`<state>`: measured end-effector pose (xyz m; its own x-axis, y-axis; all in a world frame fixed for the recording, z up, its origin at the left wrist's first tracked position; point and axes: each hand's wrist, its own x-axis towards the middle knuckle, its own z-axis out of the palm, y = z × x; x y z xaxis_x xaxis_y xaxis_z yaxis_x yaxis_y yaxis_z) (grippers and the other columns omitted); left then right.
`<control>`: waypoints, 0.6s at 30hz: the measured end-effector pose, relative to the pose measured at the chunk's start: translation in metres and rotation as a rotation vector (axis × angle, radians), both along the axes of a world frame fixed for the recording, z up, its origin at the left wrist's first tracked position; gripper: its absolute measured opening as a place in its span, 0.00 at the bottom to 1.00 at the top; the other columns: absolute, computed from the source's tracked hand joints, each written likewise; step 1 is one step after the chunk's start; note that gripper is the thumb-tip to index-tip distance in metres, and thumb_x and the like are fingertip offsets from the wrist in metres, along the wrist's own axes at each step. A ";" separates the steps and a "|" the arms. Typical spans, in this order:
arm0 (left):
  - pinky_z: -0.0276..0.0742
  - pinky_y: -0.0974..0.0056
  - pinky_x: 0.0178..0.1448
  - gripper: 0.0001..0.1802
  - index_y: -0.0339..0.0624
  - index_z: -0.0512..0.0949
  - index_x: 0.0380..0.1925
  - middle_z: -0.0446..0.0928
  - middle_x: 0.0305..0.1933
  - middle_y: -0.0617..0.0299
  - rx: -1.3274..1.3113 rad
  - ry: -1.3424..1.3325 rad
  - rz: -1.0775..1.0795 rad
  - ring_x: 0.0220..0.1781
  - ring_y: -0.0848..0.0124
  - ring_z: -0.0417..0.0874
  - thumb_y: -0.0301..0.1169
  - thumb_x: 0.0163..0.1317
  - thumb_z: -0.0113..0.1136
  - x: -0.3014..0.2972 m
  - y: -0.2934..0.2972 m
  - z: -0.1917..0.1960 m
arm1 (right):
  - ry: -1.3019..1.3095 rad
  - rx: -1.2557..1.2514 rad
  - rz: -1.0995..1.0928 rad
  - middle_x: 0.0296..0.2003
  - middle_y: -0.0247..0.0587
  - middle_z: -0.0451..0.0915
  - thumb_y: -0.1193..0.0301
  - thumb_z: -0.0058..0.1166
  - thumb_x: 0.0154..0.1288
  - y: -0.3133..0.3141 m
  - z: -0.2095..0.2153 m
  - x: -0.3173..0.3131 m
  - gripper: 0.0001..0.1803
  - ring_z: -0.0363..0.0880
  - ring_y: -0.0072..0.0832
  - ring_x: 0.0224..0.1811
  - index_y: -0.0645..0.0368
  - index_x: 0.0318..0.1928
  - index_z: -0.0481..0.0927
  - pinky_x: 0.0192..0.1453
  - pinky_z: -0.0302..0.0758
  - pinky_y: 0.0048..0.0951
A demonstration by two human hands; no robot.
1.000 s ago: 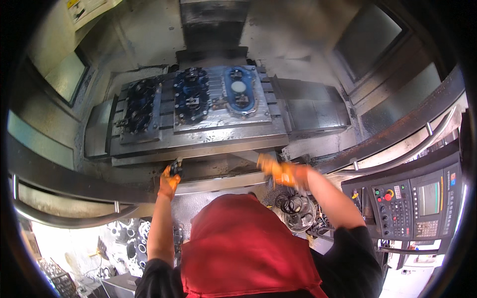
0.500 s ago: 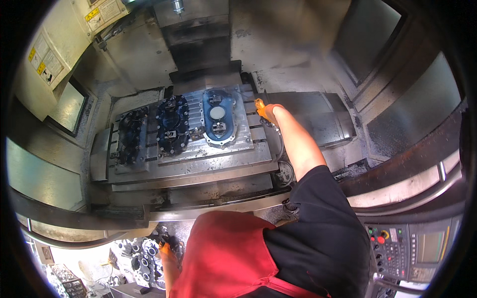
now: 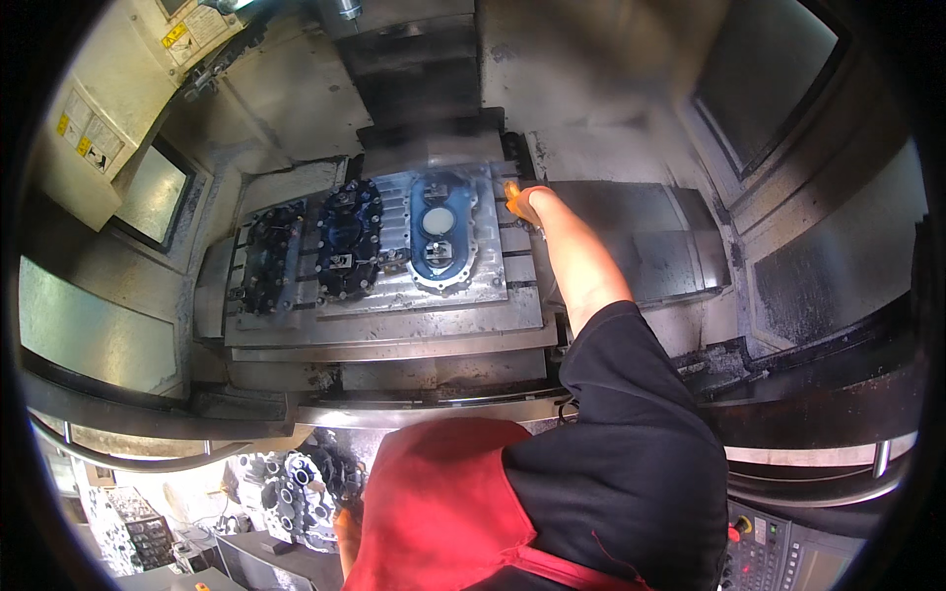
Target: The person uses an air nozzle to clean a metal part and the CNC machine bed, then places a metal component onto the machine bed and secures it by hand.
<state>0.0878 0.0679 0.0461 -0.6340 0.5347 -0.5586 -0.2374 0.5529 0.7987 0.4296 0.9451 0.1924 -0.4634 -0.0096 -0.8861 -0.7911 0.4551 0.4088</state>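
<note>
My right arm stretches into the machine. My right hand (image 3: 522, 203), in an orange glove, is closed at the right edge of the metal fixture plate (image 3: 483, 286). Its fingers wrap round something mostly hidden by the hand. Nearest to that hand is a pale metal cover casting (image 3: 464, 262) with bluish liquid and a round disc inside, held by small clamps. Left of it sit a dark clamped part (image 3: 347, 232) and another dark fixture (image 3: 264, 258). My left hand (image 3: 345, 522), also orange-gloved, hangs low beside my red apron; its fingers are hardly visible.
A spindle tool (image 3: 350, 12) hangs above the back of the machine. The sill (image 3: 434, 412) crosses before my body. Outside, metal castings (image 3: 304, 492) are piled at lower left, and a control panel (image 3: 774, 552) stands at lower right.
The view has shifted, so the machine table appears slightly further right. My right hand remains by the plate's right edge, a little further back. The hose below it no longer shows clearly.
</note>
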 end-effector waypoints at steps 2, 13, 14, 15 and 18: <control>0.81 0.61 0.35 0.16 0.39 0.83 0.49 0.86 0.43 0.60 0.111 -0.180 0.224 0.36 0.63 0.87 0.35 0.64 0.63 0.006 -0.006 -0.004 | 0.044 -0.041 -0.025 0.45 0.39 0.90 0.59 0.51 0.76 -0.001 0.009 -0.002 0.18 0.88 0.34 0.48 0.58 0.45 0.90 0.56 0.82 0.39; 0.82 0.61 0.37 0.16 0.40 0.81 0.51 0.86 0.45 0.59 0.102 -0.256 0.341 0.38 0.63 0.86 0.34 0.67 0.60 0.039 0.003 0.003 | -0.032 0.079 0.085 0.59 0.44 0.83 0.63 0.54 0.73 -0.013 0.037 -0.017 0.20 0.83 0.38 0.60 0.66 0.54 0.85 0.64 0.81 0.51; 0.82 0.61 0.37 0.16 0.40 0.81 0.52 0.86 0.45 0.59 0.104 -0.257 0.341 0.38 0.63 0.86 0.34 0.67 0.60 0.040 0.006 0.003 | -0.056 0.088 0.122 0.59 0.44 0.83 0.62 0.54 0.73 -0.013 0.036 -0.018 0.20 0.82 0.38 0.61 0.65 0.55 0.84 0.64 0.81 0.52; 0.82 0.61 0.37 0.16 0.40 0.81 0.52 0.86 0.45 0.59 0.108 -0.260 0.342 0.39 0.63 0.86 0.34 0.68 0.60 0.041 0.008 0.003 | -0.094 0.106 0.143 0.60 0.44 0.83 0.62 0.55 0.73 -0.013 0.035 -0.020 0.21 0.82 0.38 0.61 0.65 0.55 0.84 0.64 0.82 0.53; 0.82 0.61 0.38 0.16 0.40 0.81 0.53 0.86 0.45 0.59 0.112 -0.255 0.347 0.39 0.64 0.86 0.34 0.68 0.59 0.045 0.010 0.002 | -0.098 0.088 0.110 0.57 0.42 0.84 0.62 0.57 0.72 -0.009 0.033 -0.026 0.19 0.83 0.37 0.58 0.63 0.54 0.85 0.62 0.82 0.49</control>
